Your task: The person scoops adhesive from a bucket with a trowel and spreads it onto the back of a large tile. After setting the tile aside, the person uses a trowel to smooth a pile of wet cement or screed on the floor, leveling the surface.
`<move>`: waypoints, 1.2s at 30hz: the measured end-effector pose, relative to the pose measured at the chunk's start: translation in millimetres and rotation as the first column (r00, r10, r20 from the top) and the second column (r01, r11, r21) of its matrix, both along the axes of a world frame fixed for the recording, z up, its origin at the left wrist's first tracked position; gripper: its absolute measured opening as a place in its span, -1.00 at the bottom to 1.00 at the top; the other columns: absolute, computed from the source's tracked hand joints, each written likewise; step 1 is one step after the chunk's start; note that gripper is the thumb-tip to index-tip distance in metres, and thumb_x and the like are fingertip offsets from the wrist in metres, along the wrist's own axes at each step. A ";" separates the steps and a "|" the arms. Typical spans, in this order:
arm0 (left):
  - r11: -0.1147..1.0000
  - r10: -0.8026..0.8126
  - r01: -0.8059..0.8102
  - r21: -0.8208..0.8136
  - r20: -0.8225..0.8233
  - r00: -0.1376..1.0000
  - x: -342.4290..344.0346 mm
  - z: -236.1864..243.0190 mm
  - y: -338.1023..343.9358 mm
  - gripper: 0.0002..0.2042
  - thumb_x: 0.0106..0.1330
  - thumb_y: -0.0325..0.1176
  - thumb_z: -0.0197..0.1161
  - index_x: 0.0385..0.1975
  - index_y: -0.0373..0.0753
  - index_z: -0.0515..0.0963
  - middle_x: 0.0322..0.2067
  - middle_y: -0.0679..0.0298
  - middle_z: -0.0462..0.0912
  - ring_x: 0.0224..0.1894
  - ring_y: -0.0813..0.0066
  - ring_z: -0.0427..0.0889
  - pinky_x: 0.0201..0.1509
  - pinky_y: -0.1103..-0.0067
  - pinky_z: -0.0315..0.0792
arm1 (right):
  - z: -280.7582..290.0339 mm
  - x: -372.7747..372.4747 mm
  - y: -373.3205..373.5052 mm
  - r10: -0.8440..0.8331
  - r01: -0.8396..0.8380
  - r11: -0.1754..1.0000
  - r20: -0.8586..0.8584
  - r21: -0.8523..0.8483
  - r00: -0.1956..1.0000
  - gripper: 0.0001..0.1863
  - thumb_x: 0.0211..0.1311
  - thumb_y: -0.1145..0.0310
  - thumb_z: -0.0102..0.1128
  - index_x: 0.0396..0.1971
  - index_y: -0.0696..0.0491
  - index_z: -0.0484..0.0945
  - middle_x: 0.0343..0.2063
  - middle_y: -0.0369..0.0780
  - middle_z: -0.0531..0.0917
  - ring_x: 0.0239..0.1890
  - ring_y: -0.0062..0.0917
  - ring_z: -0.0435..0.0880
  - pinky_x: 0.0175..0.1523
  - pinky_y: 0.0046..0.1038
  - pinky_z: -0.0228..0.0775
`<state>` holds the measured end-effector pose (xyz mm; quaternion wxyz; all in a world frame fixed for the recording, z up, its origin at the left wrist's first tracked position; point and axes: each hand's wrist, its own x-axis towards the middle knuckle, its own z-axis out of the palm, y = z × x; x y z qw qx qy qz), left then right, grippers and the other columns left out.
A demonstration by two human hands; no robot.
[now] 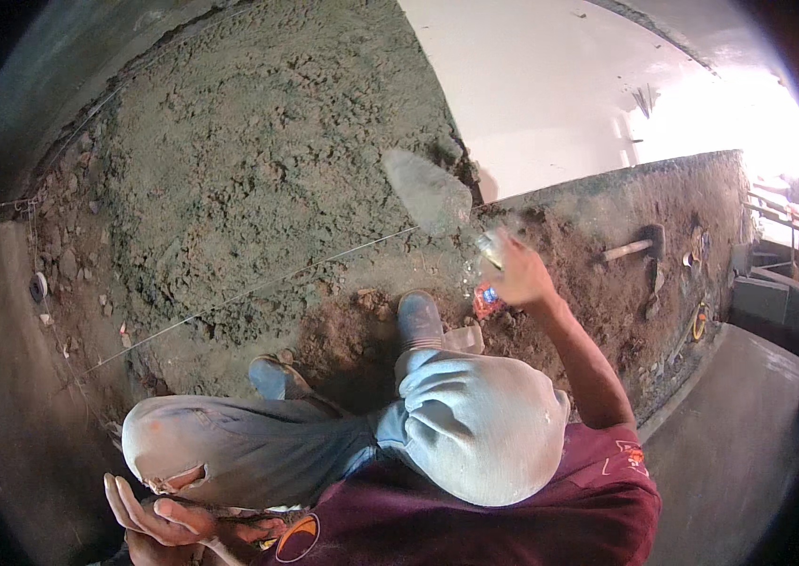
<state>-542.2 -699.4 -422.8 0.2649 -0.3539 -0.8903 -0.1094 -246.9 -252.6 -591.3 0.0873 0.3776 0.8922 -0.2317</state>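
My right hand point(520, 272) is closed round the handle of a trowel point(428, 193), slightly smeared by motion. The blade points away to the left, over the edge of a rough bed of grey mortar point(258, 141) and close to the corner of a large white slab point(550, 104). Down by my left knee, my left hand point(159, 519) has its fingers stretched and slightly curved, with nothing visible in it. A thin white string point(277, 280) runs taut across the mortar, ending near the trowel blade.
A hammer point(628, 250) lies on the brown soil to the right. A crumpled red and blue packet point(486, 300) sits below my right hand. Beside the left wall is a white spool point(38, 287). A yellow ring-shaped item point(699, 323) lies at the right edge.
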 end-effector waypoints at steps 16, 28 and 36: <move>0.998 0.017 -0.020 0.055 0.058 0.998 -7.2 -25.7 9.6 -0.46 0.51 -0.10 -0.19 0.10 -0.51 0.47 0.13 -0.18 0.47 0.20 -0.02 0.43 0.29 0.16 0.27 | -20.0 39.8 -47.3 -0.697 0.585 0.561 0.048 -0.586 0.716 -0.62 0.36 0.21 0.12 0.04 0.12 0.38 -0.38 -0.09 0.63 -0.44 -0.30 0.65 -0.24 -0.23 0.56; 1.000 0.006 -0.006 -0.015 0.045 0.999 -15.5 -24.5 28.2 -0.49 0.53 -0.13 -0.18 0.09 -0.51 0.48 0.12 -0.17 0.47 0.20 -0.04 0.43 0.28 0.16 0.29 | -93.5 -223.0 -41.5 -0.987 0.075 -0.021 0.009 -0.997 -0.158 -0.59 0.45 0.22 0.06 0.03 0.10 0.12 -0.20 -0.12 0.39 -0.36 -0.35 0.56 -0.29 -0.17 0.58; 0.999 0.050 -0.051 0.018 0.049 0.998 -11.2 -25.3 37.0 -0.49 0.54 -0.08 -0.15 0.11 -0.46 0.48 0.14 -0.10 0.48 0.19 0.02 0.45 0.27 0.21 0.30 | -109.7 -275.2 54.8 -0.992 0.374 0.055 -0.010 -0.926 0.122 -0.59 0.42 0.22 0.09 0.02 0.21 0.26 -0.29 -0.06 0.51 -0.41 -0.24 0.66 -0.29 -0.08 0.56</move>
